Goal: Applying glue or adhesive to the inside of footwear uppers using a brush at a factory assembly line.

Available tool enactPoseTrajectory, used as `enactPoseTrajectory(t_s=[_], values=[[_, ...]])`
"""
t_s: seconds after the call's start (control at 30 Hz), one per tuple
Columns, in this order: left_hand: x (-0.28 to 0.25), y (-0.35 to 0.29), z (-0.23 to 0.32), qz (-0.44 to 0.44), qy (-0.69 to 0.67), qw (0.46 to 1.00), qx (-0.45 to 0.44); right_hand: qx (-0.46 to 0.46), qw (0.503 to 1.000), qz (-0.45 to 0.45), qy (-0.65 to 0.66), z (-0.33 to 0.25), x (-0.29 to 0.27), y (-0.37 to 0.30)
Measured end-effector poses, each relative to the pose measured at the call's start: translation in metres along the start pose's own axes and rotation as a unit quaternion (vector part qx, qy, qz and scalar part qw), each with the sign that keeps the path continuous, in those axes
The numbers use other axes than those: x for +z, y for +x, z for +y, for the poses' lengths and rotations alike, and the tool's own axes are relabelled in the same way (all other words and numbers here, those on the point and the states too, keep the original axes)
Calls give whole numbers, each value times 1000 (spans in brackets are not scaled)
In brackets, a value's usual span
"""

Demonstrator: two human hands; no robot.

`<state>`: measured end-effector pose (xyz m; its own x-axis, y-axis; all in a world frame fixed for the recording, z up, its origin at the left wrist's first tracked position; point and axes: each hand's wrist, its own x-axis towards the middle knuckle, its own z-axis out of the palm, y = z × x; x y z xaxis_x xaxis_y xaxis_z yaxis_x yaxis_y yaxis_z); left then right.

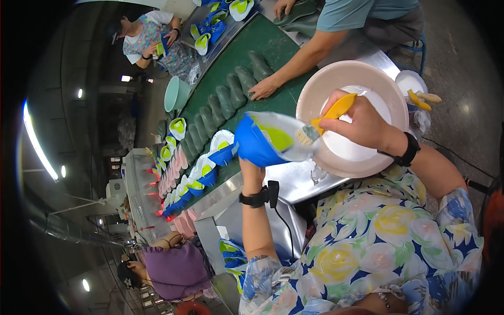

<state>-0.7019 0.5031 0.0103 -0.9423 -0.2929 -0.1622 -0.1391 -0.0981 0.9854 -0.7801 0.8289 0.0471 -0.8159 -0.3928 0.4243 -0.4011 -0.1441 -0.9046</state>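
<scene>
My left hand (251, 170) grips a blue shoe upper (257, 144) with a white edge and lime lining from below; most of its fingers are hidden behind it. In my right hand (362, 126) is a brush with a yellow handle (340, 106), held above a wide beige basin (326, 79) of white liquid (349, 149). The brush's pale bristles (304, 135) meet the white edge of the upper at its right end.
A green conveyor belt (273, 39) carries dark green foot-shaped forms (224, 102) and a row of similar uppers (206, 170). Across it, a co-worker's hand (265, 88) touches one form. A white tub (409, 81) with yellow-handled brushes (419, 101) stands right of the basin.
</scene>
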Motion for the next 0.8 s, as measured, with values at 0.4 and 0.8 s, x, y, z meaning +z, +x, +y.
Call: enactPoseTrajectory(t_s=[0.4,0.8], values=[[67,-47,-36,-205,-333,898,-203,-363,921,-102,-98,-3,36,26],[66,-50,-39,-117,-332,914,-201,46,973,-177,-142,9,-7,23]])
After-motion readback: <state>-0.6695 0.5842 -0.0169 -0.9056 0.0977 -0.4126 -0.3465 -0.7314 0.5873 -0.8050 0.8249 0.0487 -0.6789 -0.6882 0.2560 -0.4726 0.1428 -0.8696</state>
